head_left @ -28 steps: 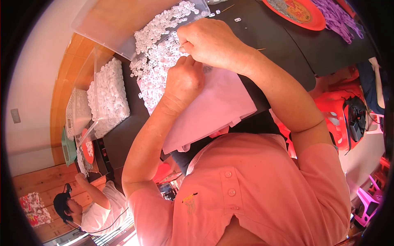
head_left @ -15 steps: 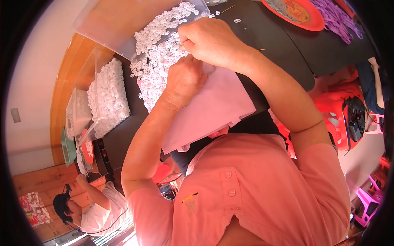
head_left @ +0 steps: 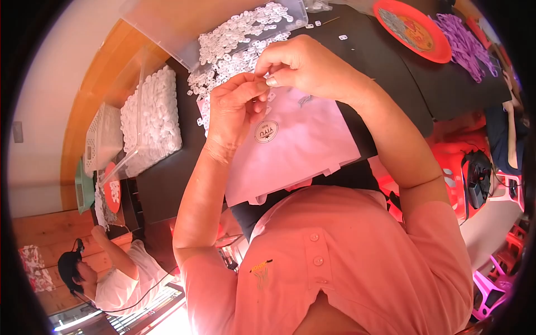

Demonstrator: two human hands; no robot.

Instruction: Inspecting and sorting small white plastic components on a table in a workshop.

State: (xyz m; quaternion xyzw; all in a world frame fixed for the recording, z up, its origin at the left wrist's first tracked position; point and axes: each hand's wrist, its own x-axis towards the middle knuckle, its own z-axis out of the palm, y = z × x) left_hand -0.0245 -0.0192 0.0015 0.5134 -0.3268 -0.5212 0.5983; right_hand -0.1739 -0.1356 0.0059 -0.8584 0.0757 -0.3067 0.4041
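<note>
My left hand (head_left: pixel 235 106) and my right hand (head_left: pixel 298 66) meet above the near edge of a heap of small white plastic pieces (head_left: pixel 240 60), each with holes in it. Thumb and fingertips are pinched together on both hands. What lies between them is too small and covered to make out; a few white pieces show just below the fingertips. Under my hands a pink cloth bag (head_left: pixel 304 137) with a round printed badge spreads across my lap and the table edge. Part of the heap spills onto the bag's far left corner.
Behind the heap is a clear plastic bin (head_left: pixel 162 36). At left stand another bin full of white pieces (head_left: pixel 151 120), a white basket (head_left: pixel 101 137) and a person (head_left: pixel 111 279). A red plate (head_left: pixel 441 53) and purple straps (head_left: pixel 466 50) lie far right.
My hands have drawn slightly nearer, and the closed fists have loosened into fingertip pinches. The badge on the bag now shows. The whole view has shifted a little.
</note>
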